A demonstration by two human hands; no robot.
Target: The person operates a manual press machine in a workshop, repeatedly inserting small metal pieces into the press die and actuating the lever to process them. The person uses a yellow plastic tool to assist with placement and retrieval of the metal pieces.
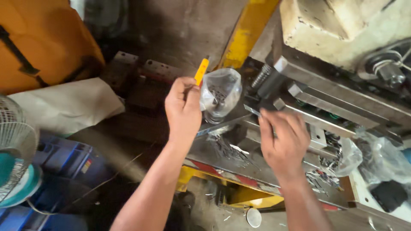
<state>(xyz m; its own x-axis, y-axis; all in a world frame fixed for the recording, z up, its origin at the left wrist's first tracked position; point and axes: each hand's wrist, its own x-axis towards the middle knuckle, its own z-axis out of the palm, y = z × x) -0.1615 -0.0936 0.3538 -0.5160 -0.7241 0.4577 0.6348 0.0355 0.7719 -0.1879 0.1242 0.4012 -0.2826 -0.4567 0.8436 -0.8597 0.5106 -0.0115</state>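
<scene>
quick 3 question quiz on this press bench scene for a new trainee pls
1. True or false: the left hand holds a yellow-handled tool.
2. Where do the loose thin metal pieces lie? A) in the blue crate B) on the metal bench plate between the two hands C) on the fan
3. What stands right beside the left hand, on its right side in the picture?

Key
1. True; the handle sticks up above the fingers.
2. B; the blue crate and the fan are off at the left edge.
3. A clear plastic container with small dark parts inside. The right hand rests further right, at the machine's steel die block.
</scene>
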